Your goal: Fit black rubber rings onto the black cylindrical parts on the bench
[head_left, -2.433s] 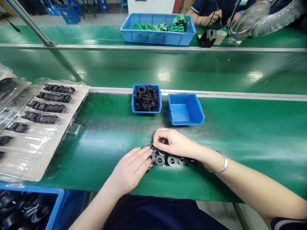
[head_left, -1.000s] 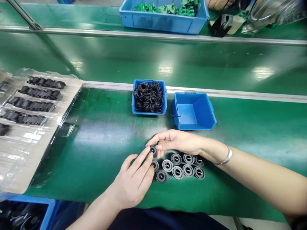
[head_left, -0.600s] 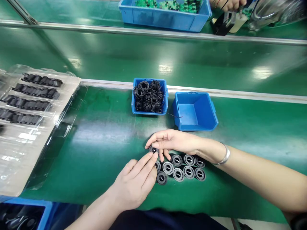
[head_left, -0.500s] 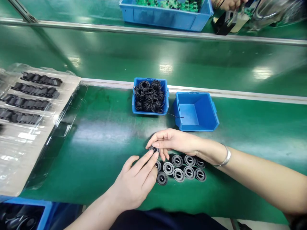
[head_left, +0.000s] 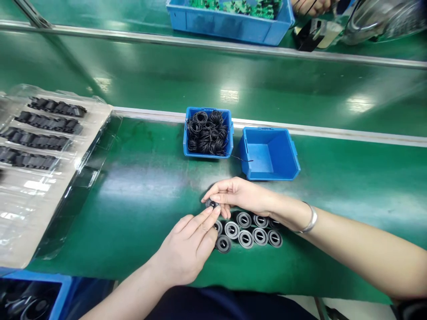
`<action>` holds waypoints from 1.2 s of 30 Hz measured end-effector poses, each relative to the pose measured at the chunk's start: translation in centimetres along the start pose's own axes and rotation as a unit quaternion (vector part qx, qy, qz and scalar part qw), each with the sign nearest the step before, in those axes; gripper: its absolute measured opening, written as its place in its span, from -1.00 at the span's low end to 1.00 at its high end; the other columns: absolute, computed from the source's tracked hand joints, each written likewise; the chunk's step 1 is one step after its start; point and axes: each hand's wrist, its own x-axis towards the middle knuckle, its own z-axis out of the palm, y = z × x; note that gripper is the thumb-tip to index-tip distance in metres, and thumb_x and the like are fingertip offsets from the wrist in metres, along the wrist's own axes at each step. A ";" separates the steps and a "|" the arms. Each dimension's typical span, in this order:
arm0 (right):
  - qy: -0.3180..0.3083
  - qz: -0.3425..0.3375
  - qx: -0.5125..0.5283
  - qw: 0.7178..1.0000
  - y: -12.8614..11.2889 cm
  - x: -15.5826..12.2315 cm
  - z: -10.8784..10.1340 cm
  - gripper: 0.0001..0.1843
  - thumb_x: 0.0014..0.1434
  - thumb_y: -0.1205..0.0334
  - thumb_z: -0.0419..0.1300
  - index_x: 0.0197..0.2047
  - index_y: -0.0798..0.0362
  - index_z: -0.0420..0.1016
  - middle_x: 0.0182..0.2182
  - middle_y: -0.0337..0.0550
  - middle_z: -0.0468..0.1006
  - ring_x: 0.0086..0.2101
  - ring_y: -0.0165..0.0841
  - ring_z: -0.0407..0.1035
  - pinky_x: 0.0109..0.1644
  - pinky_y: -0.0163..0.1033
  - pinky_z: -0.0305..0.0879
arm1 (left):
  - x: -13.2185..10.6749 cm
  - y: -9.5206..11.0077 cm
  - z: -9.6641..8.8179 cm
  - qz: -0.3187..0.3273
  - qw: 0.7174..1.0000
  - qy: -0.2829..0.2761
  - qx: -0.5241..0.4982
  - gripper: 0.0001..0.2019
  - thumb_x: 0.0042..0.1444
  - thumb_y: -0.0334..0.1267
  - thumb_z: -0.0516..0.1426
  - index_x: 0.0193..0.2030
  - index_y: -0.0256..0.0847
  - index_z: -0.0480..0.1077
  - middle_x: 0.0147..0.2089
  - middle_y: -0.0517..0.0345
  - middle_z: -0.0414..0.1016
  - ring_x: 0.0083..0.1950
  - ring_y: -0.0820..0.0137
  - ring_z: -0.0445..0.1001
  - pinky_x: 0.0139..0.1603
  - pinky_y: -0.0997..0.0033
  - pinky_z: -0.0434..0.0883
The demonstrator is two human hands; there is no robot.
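Observation:
Thumb and fingers of my right hand point(head_left: 238, 195) are closed around a small round black part point(head_left: 211, 203), held just above the green table. My left hand point(head_left: 187, 251) reaches in from the lower left with fingers stretched out, its fingertips touching the near edge of that part. Its thumb is clear of the part and pinches nothing. Below my right hand stand several black cylindrical parts point(head_left: 246, 238) in rows, ringed tops facing up, each with a pale slit in the middle. My left hand and right wrist hide some of them.
Behind my hands are a blue bin of coiled black wires point(head_left: 208, 133) and an empty blue bin point(head_left: 271, 153). Clear trays of black parts point(head_left: 43, 140) lie left. A blue crate point(head_left: 63, 284) is lower left. Across the divider are a blue box point(head_left: 230, 26) and another person's hand point(head_left: 313, 6).
The view has shifted slightly. My left thumb has drawn in closer to its fingers, and the left fingertips still touch the round part, which stays in my right hand.

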 end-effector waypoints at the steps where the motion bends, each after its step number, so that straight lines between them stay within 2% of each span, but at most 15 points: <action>1: 0.004 -0.001 -0.004 1.000 0.0 0.0 0.1 -0.58 0.23 0.03 0.32 -0.04 0.25 0.56 -0.54 -0.22 0.53 -0.55 -0.51 0.40 -0.44 -0.41 0.39 | 0.0 -0.1 0.0 0.003 1.000 0.007 -0.007 -0.71 0.31 -0.44 -0.07 -0.05 -0.38 0.46 0.29 -0.25 0.41 0.33 0.15 0.36 0.16 0.19 0.29; 6: -0.010 0.003 -0.011 1.000 -0.1 0.2 0.0 -0.57 0.23 0.03 0.32 -0.02 0.24 0.56 -0.50 -0.17 0.56 -0.52 -0.48 0.44 -0.47 -0.42 0.38 | -0.1 -0.2 -0.1 -0.006 0.999 0.024 -0.023 -0.75 0.31 -0.45 -0.04 -0.11 -0.30 0.47 0.23 -0.14 0.49 0.38 0.10 0.30 0.28 0.03 0.21; 10: -0.019 0.021 0.022 0.999 -0.4 0.1 -0.2 -0.56 0.29 0.01 0.26 0.00 0.24 0.55 -0.48 -0.15 0.57 -0.49 -0.46 0.47 -0.49 -0.44 0.37 | 0.0 0.0 -0.1 -0.006 1.000 0.012 -0.003 -0.74 0.32 -0.42 -0.03 -0.08 -0.29 0.49 0.27 -0.10 0.45 0.38 0.14 0.30 0.20 0.15 0.25; 17: -0.001 0.024 -0.013 1.000 -0.6 0.1 0.2 -0.62 0.23 0.05 0.33 -0.06 0.22 0.57 -0.57 -0.28 0.47 -0.62 -0.59 0.29 -0.57 -0.50 0.19 | 0.2 -0.1 0.1 0.003 1.000 -0.012 -0.015 -0.71 0.33 -0.43 -0.06 -0.04 -0.35 0.48 0.30 -0.16 0.41 0.38 0.14 0.29 0.15 0.19 0.24; 22: -0.004 0.035 0.011 0.999 -0.4 0.5 0.0 -0.62 0.16 0.07 0.38 -0.10 0.22 0.57 -0.55 -0.25 0.52 -0.62 -0.55 0.34 -0.53 -0.45 0.29 | 0.2 -0.2 -0.1 -0.032 0.999 0.000 -0.032 -0.74 0.30 -0.45 -0.04 -0.11 -0.30 0.48 0.33 -0.08 0.39 0.41 0.08 0.24 0.28 0.03 0.09; 24: -0.014 0.038 0.012 0.999 -0.4 0.5 -0.2 -0.60 0.17 0.05 0.38 -0.07 0.21 0.57 -0.52 -0.21 0.55 -0.61 -0.54 0.37 -0.52 -0.44 0.32 | 0.2 -0.2 -0.1 -0.024 0.999 -0.009 -0.031 -0.74 0.29 -0.46 -0.04 -0.11 -0.31 0.48 0.34 -0.09 0.37 0.42 0.05 0.22 0.24 0.01 0.12; 28: -0.023 0.035 0.016 0.999 -0.5 0.2 -0.4 -0.54 0.27 -0.06 0.26 -0.04 0.22 0.57 -0.54 -0.18 0.56 -0.59 -0.51 0.40 -0.50 -0.43 0.36 | 0.2 -0.1 0.0 -0.011 1.000 -0.009 -0.025 -0.72 0.28 -0.49 -0.05 -0.08 -0.33 0.48 0.32 -0.09 0.39 0.44 0.04 0.19 0.11 0.11 0.20; 33: -0.009 0.021 0.009 1.000 -0.4 0.1 0.0 -0.57 0.20 0.00 0.35 -0.06 0.21 0.55 -0.52 -0.23 0.54 -0.59 -0.54 0.37 -0.50 -0.44 0.34 | 0.3 -0.2 0.0 -0.020 0.999 -0.032 -0.022 -0.72 0.29 -0.49 -0.05 -0.04 -0.32 0.46 0.36 -0.04 0.35 0.44 0.04 0.19 0.07 0.14 0.20; 36: 0.003 0.018 0.004 1.000 -0.2 0.2 0.2 -0.57 0.20 -0.02 0.35 -0.09 0.21 0.54 -0.54 -0.25 0.53 -0.60 -0.55 0.36 -0.50 -0.44 0.34 | 0.2 -0.4 -0.1 -0.005 0.999 -0.025 -0.026 -0.73 0.30 -0.48 -0.05 -0.04 -0.34 0.46 0.36 -0.09 0.35 0.44 0.02 0.18 0.07 0.13 0.22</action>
